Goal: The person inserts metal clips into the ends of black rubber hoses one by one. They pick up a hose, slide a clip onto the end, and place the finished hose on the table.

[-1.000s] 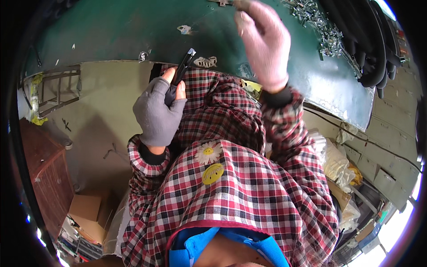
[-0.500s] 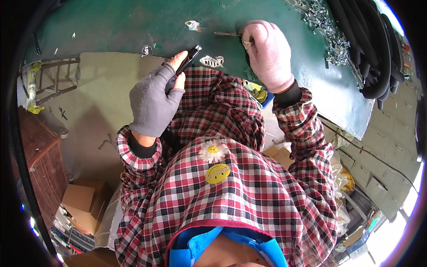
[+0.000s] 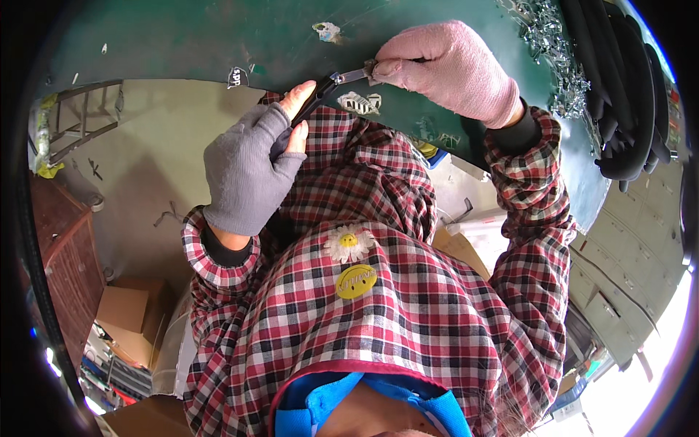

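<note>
My left hand (image 3: 250, 166), in a grey glove with bare fingertips, is closed around a black tube-like piece (image 3: 316, 100) with a small metal end. My right hand (image 3: 453, 74) wears a pink glove, its thumb and fingers pinching a thin, flat metal strip or blade (image 3: 352, 76). The strip's far end meets the metal end of the black piece; whether it goes inside cannot be made out. Where the right fingers grip, the rest of the strip is hidden. Both hands are over the near edge of a green tabletop (image 3: 182, 45).
A heap of small shiny metal parts (image 3: 555, 62) lies on the table's right, beside a bundle of thick black tubes (image 3: 628, 95). Torn stickers (image 3: 360, 103) cling near the front edge. Below are a blue bin (image 3: 437, 158), a cardboard box (image 3: 125, 318) and a brown wooden cabinet (image 3: 69, 247).
My right hand has turned and brought the strip down against the black piece's end. The left hand has shifted slightly, still holding the black piece. The whole view has moved a little.
</note>
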`<action>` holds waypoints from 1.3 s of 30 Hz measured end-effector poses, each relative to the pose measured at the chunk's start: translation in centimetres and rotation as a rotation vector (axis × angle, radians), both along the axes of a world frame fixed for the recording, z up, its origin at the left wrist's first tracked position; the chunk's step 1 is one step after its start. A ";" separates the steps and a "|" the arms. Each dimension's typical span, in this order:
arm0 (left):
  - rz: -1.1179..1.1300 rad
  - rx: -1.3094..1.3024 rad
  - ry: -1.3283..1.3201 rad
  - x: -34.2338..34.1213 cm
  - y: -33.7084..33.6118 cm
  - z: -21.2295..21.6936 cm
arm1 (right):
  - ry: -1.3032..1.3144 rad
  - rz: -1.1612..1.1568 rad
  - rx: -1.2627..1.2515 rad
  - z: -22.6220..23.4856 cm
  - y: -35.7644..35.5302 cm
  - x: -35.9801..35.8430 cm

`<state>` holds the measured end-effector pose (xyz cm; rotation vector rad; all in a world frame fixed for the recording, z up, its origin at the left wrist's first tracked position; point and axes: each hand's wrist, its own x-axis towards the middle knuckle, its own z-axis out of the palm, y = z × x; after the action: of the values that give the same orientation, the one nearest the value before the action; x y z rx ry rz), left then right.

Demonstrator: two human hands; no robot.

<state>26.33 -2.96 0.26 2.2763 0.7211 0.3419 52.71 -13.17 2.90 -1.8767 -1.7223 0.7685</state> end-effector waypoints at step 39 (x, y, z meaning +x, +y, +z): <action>-0.100 0.122 -0.056 -0.1 -0.5 -1.5 | -0.167 0.316 -0.213 2.4 3.3 -0.5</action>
<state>26.22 -3.49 -1.29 2.3978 0.5696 0.4112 52.24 -9.82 5.27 -1.8718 -2.1518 0.9707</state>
